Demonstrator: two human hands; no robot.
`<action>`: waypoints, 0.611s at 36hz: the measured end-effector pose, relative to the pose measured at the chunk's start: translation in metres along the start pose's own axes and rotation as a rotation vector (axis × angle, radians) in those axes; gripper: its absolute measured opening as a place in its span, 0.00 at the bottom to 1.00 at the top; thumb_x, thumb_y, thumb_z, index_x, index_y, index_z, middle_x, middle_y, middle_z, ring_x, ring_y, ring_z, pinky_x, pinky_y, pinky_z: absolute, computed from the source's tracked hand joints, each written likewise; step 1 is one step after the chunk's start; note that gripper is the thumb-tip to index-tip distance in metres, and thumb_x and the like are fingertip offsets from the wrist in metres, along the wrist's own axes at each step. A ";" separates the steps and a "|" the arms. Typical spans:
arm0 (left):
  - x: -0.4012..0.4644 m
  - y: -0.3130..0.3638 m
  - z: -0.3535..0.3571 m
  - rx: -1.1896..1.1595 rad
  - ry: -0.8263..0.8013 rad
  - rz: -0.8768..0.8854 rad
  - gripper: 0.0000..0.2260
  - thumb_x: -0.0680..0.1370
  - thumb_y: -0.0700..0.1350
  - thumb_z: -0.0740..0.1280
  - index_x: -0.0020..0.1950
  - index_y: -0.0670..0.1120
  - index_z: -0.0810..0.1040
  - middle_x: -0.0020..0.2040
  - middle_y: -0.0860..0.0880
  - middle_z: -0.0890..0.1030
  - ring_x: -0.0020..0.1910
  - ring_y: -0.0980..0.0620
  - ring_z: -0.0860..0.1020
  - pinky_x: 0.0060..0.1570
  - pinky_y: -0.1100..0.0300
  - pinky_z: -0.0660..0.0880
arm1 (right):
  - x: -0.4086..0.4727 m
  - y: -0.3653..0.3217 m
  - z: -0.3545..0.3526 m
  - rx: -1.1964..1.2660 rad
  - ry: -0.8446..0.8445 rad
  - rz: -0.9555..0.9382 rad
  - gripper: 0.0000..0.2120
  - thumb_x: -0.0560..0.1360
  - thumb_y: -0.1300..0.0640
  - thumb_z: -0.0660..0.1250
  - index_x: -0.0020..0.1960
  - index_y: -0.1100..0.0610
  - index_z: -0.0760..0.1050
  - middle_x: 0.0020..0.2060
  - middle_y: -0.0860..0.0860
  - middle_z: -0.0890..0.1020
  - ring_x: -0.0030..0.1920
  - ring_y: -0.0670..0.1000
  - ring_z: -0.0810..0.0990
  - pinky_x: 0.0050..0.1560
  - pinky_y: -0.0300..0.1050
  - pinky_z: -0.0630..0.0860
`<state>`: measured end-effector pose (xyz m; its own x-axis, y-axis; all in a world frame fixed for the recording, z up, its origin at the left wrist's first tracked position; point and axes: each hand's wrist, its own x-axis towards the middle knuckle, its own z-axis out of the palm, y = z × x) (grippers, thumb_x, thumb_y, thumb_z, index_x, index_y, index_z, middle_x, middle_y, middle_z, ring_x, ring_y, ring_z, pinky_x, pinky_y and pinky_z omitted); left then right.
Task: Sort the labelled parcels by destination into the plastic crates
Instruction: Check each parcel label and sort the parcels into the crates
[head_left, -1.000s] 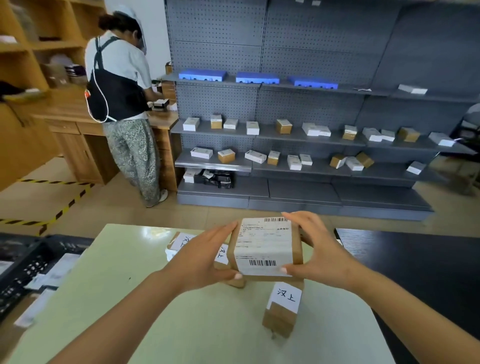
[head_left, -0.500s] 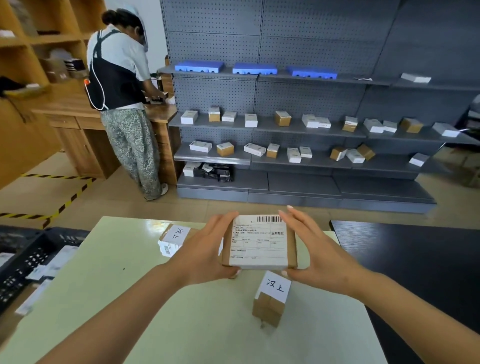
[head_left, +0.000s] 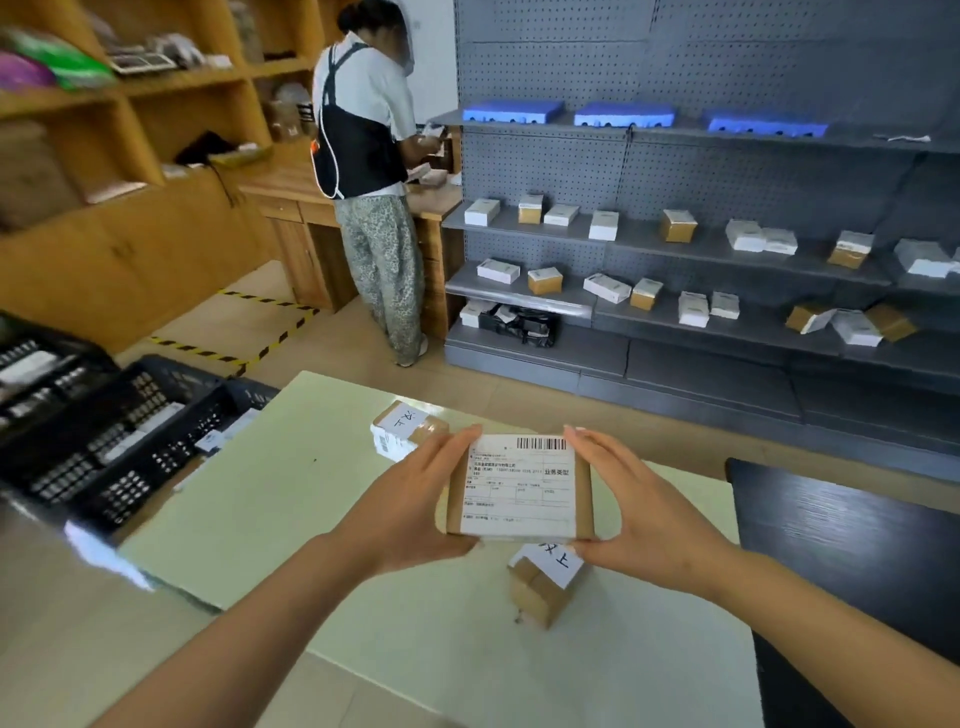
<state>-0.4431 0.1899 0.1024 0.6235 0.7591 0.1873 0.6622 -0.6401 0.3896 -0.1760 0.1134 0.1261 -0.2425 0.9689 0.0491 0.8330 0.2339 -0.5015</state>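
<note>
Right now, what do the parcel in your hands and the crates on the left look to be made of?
Held parcel: looks like brown cardboard, matte, with a white printed paper label carrying a barcode. Crates: seem to be black moulded plastic, slightly glossy, with rows of slotted openings in the walls.

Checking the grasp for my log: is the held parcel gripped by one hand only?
No, the left hand and right hand both grip the parcel by its sides.
</note>
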 end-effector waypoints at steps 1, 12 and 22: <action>-0.008 0.001 0.002 0.005 0.007 -0.027 0.49 0.66 0.59 0.76 0.78 0.57 0.48 0.74 0.57 0.60 0.65 0.56 0.69 0.50 0.65 0.73 | 0.002 -0.001 0.001 0.007 -0.028 -0.014 0.50 0.68 0.45 0.75 0.70 0.31 0.37 0.70 0.27 0.48 0.68 0.32 0.53 0.68 0.35 0.64; -0.112 -0.008 -0.012 0.021 0.149 -0.352 0.45 0.71 0.56 0.73 0.79 0.55 0.48 0.72 0.56 0.66 0.66 0.58 0.69 0.58 0.67 0.69 | 0.044 -0.047 0.035 0.121 -0.186 -0.234 0.48 0.66 0.47 0.77 0.72 0.31 0.48 0.67 0.24 0.55 0.64 0.25 0.56 0.63 0.33 0.62; -0.218 -0.062 -0.082 0.103 0.311 -0.506 0.45 0.70 0.61 0.72 0.78 0.61 0.47 0.72 0.57 0.66 0.65 0.56 0.71 0.60 0.60 0.73 | 0.100 -0.173 0.076 0.096 -0.268 -0.433 0.48 0.66 0.45 0.76 0.76 0.39 0.50 0.70 0.29 0.55 0.65 0.30 0.57 0.69 0.37 0.61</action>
<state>-0.6543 0.0743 0.1115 0.0794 0.9617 0.2624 0.8915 -0.1863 0.4129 -0.3821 0.1633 0.1525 -0.6844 0.7272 0.0527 0.5816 0.5881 -0.5620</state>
